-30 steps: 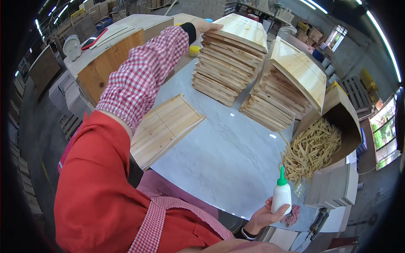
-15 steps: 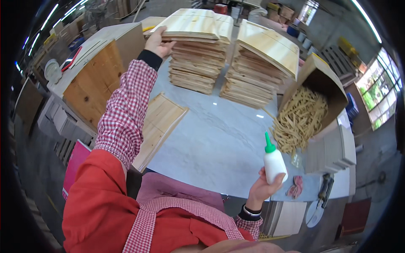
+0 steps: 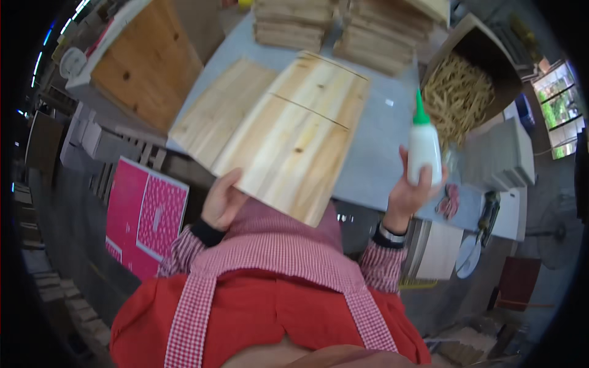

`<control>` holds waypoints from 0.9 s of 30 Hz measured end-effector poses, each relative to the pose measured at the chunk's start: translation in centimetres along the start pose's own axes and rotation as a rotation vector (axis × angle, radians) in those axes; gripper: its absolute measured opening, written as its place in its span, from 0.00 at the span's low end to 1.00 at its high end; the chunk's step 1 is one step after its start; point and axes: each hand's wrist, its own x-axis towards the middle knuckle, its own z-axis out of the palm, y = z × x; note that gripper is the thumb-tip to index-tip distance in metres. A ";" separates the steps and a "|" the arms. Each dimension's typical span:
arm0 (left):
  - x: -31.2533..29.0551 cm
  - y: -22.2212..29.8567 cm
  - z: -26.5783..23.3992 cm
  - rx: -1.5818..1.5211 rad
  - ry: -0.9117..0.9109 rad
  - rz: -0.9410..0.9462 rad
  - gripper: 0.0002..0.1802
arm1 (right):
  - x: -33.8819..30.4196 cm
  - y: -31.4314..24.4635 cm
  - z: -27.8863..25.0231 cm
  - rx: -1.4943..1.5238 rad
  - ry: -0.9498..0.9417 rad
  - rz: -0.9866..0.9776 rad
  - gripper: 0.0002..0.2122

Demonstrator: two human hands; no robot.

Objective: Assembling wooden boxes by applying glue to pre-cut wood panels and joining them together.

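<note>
My left hand [image 3: 222,201] grips the near left corner of a pale wooden board [image 3: 294,138], thumb on top and fingers underneath. The board is tilted over the table's near edge and has a groove across its far part. Beneath and to its left lies another wooden board [image 3: 224,110], flat on the table. My right hand [image 3: 412,191] is wrapped round a white squeeze bottle [image 3: 424,150] with a green pointed nozzle, held upright at the table's right side.
Stacks of wooden boards [image 3: 288,27] stand at the table's [image 3: 371,165] far side. At right are a box of thin wood strips [image 3: 457,92], a pile of grey panels [image 3: 500,153] and a pink cloth [image 3: 450,202]. A wooden cabinet [image 3: 144,67] stands at left.
My left hand has brought a board from the top of the far left stack to the near edge. The bottle in my right hand now appears higher in view, which has tipped downward.
</note>
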 end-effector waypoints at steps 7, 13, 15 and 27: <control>2.0 -4.3 -1.0 0.340 0.040 -0.175 0.23 | 3.7 11.4 -2.1 -0.174 -0.045 0.175 0.21; -0.8 -3.4 -1.4 0.348 0.167 -0.493 0.23 | 7.0 17.5 -1.0 -0.437 -0.169 0.219 0.26; -1.5 -3.8 -0.7 0.304 0.121 -0.527 0.22 | 7.5 17.8 0.3 -0.433 -0.209 0.289 0.26; -5.5 -2.2 4.3 0.366 0.190 0.262 0.27 | 5.7 14.0 6.2 -0.078 -0.289 0.405 0.24</control>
